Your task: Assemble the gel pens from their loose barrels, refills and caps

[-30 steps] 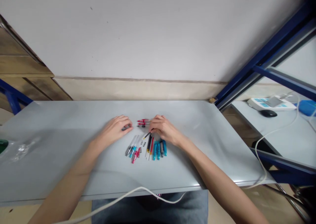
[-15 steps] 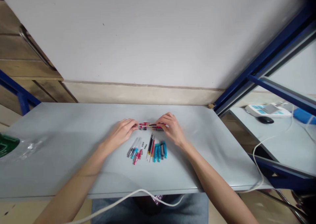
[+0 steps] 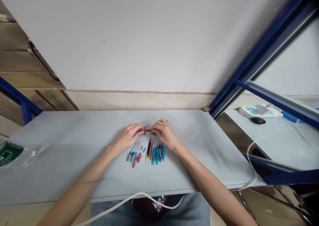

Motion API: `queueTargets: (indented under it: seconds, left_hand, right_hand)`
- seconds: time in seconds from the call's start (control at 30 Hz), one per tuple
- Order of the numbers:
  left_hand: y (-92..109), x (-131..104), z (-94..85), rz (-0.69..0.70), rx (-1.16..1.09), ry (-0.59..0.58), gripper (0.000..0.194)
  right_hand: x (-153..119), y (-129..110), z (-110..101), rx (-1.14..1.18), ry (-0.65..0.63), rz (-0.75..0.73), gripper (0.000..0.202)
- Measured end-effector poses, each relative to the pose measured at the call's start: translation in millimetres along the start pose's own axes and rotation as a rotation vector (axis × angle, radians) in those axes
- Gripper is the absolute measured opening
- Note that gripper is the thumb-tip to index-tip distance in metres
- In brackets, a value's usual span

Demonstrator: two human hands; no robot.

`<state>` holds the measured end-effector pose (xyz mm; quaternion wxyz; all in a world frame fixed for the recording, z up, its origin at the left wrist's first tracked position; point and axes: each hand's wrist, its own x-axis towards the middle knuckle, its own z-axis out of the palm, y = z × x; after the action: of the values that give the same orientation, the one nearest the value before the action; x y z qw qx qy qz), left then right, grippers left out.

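Note:
My left hand (image 3: 132, 133) is closed in a pinch at the left end of a thin pen part; the fingers hide most of it. From the right, my right hand (image 3: 163, 133) pinches a dark, slim pen refill (image 3: 148, 130), its fingertips close to those of my left. Behind and under the fingers lie pink and dark pen pieces, partly hidden. Nearer me lie clear pen barrels (image 3: 134, 151), pink grip pieces (image 3: 136, 160), small springs (image 3: 143, 149), black and red refills (image 3: 149, 149), and blue and grey pen barrel parts (image 3: 158, 154), sorted in groups.
A clear bottle with a green label (image 3: 11, 154) lies at the left of the grey table (image 3: 74, 159). A white cable (image 3: 139, 193) crosses the front edge. Blue frame bars (image 3: 259, 46) stand at right, with a black mouse (image 3: 258, 120) on another table beyond.
My hands have come closer together, shortening the visible gap with the pen parts between them. The camera view has shifted slightly. The sorted groups on the table look the same.

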<state>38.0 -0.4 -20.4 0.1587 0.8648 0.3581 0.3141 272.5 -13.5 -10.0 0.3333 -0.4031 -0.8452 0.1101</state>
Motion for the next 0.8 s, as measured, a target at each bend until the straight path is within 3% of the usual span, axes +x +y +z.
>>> queueTargets:
  seconds: [0.2,0.37,0.57,0.8]
  left_hand:
    - [15,15,7.3,0.106,0.219,-0.078,0.018]
    - [12,10,7.8,0.142,0.405,-0.099,0.025]
    - [2,4,-1.1,0.083,0.435,-0.078,0.029]
    - [0,5,3.3,0.102,0.399,-0.063,0.029]
  right_hand:
    - [-3,-9,7,-0.006,0.031,0.024,0.017]
    - [-3,-10,4,0.004,0.002,0.050,0.010]
    - [-2,-15,4,-0.032,-0.010,0.061,0.021]
    - [-2,-8,4,-0.054,0.019,0.123,0.012]
